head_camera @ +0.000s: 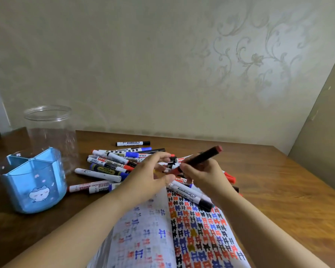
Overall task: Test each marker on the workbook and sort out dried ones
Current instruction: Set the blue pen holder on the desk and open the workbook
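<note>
1. Right hand (205, 175) grasps a dark-barrelled marker with a red end (200, 158), fingers curled round its lower part; the marker tilts up to the right, red end uppermost, above the pile.
2. Left hand (149, 175) is just beside the right, fingers straight and spread, thumb out, nothing in it. Its fingertips reach toward the marker's lower end; contact cannot be told.
3. Open paper workbook (182, 233) lies on the brown wooden table (278, 190) under both forearms. Its right page is packed with red, blue and black test marks; the left page carries fewer, fainter ones.
4. A loose pile of white-barrelled markers with red, blue and black caps (114, 161) lies on the table beyond the workbook, behind the hands.
5. One white marker with a black cap (191, 194) rests across the workbook's top edge.
6. Blue plastic divided pen holder with a cartoon face (32, 182) stands at left, near the pile.
7. Clear plastic jar (50, 132), lidless, stands just behind the holder.
</note>
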Demonstrator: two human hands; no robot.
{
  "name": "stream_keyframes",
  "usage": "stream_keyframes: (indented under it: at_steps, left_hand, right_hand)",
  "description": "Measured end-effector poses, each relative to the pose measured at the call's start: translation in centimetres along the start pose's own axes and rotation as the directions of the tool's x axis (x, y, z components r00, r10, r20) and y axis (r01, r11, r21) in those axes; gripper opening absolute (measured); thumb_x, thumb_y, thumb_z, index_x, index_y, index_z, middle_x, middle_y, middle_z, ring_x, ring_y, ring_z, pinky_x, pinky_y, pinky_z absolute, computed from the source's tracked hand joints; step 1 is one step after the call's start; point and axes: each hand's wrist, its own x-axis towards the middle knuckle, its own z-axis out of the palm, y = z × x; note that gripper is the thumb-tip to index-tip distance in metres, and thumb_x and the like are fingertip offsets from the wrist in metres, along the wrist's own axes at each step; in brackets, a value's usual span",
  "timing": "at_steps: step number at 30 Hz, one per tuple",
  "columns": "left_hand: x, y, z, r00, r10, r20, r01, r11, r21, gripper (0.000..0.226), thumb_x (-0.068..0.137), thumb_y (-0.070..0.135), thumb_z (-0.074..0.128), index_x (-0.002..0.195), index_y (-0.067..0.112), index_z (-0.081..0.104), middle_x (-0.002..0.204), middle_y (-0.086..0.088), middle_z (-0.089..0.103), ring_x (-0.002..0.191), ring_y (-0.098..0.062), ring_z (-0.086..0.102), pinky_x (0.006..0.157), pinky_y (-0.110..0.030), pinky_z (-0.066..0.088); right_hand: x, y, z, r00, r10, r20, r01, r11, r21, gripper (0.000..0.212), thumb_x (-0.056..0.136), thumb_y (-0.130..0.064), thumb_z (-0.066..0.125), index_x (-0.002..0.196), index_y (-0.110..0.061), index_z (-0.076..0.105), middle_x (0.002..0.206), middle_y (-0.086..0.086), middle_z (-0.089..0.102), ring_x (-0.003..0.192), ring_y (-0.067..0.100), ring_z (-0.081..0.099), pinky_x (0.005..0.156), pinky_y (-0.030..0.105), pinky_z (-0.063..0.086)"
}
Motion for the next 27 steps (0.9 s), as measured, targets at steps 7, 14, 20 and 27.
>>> stream_keyframes:
  at_steps: [7,14,20,27]
  left_hand:
    - [-0.4,0.8,0.7,0.991,-0.013,0.134,0.004,0.998,0.064,0.023,0.098,0.037,0.039,0.114,0.033,0.054,0.067,0.014,0.055,0.063,0.005,0.056,0.056,-0.01,0.044]
    - [-0.5,0.7,1.4,0.989,0.011,0.149,-0.035,0.987,0.16,0.023,0.097,0.043,0.033,0.079,0.034,0.045,0.067,0.009,0.05,0.057,0.001,0.046,0.052,-0.012,0.034]
    - [0.2,0.9,1.7,0.988,-0.03,0.148,0.006,0.986,0.164,0.034,0.097,0.043,0.034,0.08,0.017,0.049,0.068,0.002,0.046,0.059,-0.007,0.042,0.055,-0.022,0.032]
    - [0.3,-1.1,0.4,0.969,-0.182,0.17,0.135,0.958,0.252,0.023,0.1,0.038,0.032,0.097,0.025,0.051,0.067,0.005,0.044,0.055,-0.007,0.04,0.051,-0.022,0.031]
  right_hand:
    - [-0.6,-0.4,1.4,0.972,0.082,0.219,-0.172,0.886,0.431,0.018,0.089,-0.011,0.061,0.072,-0.005,0.058,0.052,0.003,0.042,0.045,0.011,0.032,0.042,0.021,0.023]
    - [-0.6,-1.0,2.0,0.963,0.188,0.191,-0.256,0.855,0.451,0.032,0.089,-0.005,0.057,0.06,-0.009,0.045,0.049,0.004,0.029,0.042,0.012,0.021,0.042,0.024,0.017]
    - [-0.2,-0.5,1.7,0.954,0.223,0.2,-0.293,0.83,0.474,0.034,0.09,-0.011,0.058,0.059,-0.011,0.046,0.051,0.006,0.033,0.04,0.012,0.023,0.04,0.023,0.019]
    - [-0.8,1.5,-0.6,0.924,-0.38,0.047,0.311,0.675,-0.669,0.029,0.086,-0.046,0.057,0.084,-0.018,0.059,0.077,-0.003,0.059,0.065,0.011,0.053,0.061,0.028,0.046]
